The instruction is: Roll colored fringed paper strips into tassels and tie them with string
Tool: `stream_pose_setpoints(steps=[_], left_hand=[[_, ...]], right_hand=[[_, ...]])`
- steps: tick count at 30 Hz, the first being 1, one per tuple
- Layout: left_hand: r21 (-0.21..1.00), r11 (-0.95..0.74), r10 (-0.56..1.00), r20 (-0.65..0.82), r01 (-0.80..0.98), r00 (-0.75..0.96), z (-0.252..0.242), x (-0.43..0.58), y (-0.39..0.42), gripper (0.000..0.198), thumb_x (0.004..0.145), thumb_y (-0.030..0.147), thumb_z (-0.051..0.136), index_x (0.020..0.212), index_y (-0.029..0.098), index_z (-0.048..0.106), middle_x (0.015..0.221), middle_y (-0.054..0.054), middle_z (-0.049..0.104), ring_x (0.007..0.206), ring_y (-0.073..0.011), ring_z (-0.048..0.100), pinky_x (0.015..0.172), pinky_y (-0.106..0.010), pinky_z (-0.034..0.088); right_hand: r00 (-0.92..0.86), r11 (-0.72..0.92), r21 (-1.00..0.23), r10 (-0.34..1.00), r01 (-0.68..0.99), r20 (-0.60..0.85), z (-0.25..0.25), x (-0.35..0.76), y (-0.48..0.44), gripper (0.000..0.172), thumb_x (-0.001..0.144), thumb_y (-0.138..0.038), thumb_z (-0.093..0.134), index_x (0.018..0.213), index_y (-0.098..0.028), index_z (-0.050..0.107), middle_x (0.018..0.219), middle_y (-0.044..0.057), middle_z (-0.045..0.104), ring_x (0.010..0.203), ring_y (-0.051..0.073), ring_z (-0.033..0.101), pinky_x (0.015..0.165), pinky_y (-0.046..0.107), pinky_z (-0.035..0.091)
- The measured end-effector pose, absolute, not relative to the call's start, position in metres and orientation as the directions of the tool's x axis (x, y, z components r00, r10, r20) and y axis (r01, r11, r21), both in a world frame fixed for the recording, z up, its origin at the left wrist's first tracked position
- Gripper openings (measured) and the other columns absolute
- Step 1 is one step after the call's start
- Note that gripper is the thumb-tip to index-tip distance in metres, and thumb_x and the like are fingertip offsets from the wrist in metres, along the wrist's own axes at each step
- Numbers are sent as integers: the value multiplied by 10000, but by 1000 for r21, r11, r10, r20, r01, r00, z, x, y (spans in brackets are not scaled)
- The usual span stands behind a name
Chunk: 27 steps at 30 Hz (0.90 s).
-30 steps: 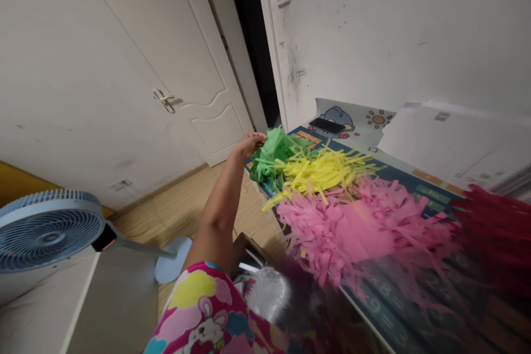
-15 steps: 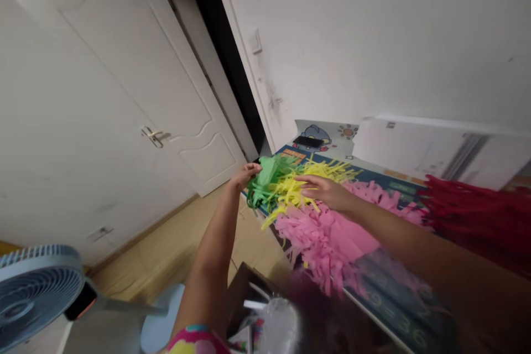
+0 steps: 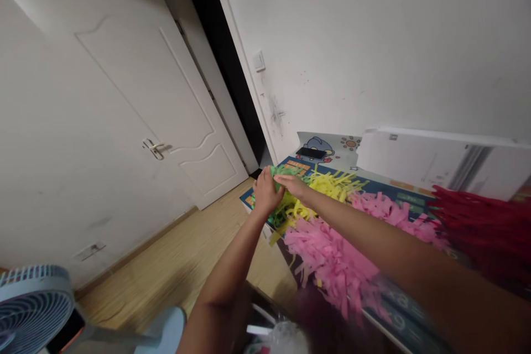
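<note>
A green tissue-paper tassel [image 3: 286, 170] lies at the table's far left corner, mostly covered by my hands. My left hand [image 3: 266, 191] is closed around its upper part. Close against it, my right hand [image 3: 293, 187] pinches the same green paper, its fingertips partly hidden. Under my right wrist spreads a yellow fringed tassel [image 3: 338, 183]. A pink tassel [image 3: 327, 260] with cut strips lies nearer to me, partly beneath my right forearm. Dark red fringe [image 3: 485, 227] sits at the right.
A printed mat [image 3: 398, 310] covers the table. Against the wall are a black phone [image 3: 311, 152] and a large white box [image 3: 431, 157]. A blue fan [image 3: 35, 310] stands at lower left, and a box with plastic-wrapped items [image 3: 286, 337] is below the table edge.
My left hand has moved right and wrapped around the green tassel. My right hand has gone left from above the yellow strips to meet it. The view has shifted slightly.
</note>
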<state>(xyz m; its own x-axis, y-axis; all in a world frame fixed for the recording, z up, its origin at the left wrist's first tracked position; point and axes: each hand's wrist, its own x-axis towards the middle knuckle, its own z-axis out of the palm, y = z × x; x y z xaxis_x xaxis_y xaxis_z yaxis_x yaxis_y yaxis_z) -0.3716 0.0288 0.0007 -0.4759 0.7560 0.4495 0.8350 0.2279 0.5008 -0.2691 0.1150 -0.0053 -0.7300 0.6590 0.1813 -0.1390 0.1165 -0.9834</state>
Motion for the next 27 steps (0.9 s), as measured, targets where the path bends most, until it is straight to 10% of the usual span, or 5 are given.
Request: stream_pose_setpoints(steps=[7,12,20,27], left_hand=[[367,435,767,326,822,-552,22,-393,41,267,987,213,485,1172,140,663,1112,-133,720,1092,-262,664,992,-446,494],[336,471,786,260,816,-561,84,-434,60,300,955,375,612,1125,129,646,1104,-62,677,956,-209,673,831,-390,583],[175,365,804,437,915,-404,131,-412,88,270,971,333,574,1167,173,668,1180,-93,694,1101,-234,648,984,-427,495],[102,329,666,680,939,-307,149,-384,92,392,991,167,387,1299,165,629,1244,-183,689,1177,-298,620,1005,-433,403]], right_hand=[[-845,585,-807,471,83,255,-15,-266,102,843,912,-617,497,1580,-167,248,1509,163,472,1399,283,440,1172,466,280],[-899,797,-553,399,242,181,-30,-252,97,758,862,-658,564,1439,-168,512,1370,186,605,1416,364,388,1185,591,67],[-792,809,-405,550,425,267,-2,-227,88,416,995,-445,419,1148,-187,707,1156,139,711,1170,284,576,1026,431,346],[-845,874,-383,428,298,319,7,-168,53,277,948,-383,547,933,-207,761,976,86,747,992,239,633,944,388,369]])
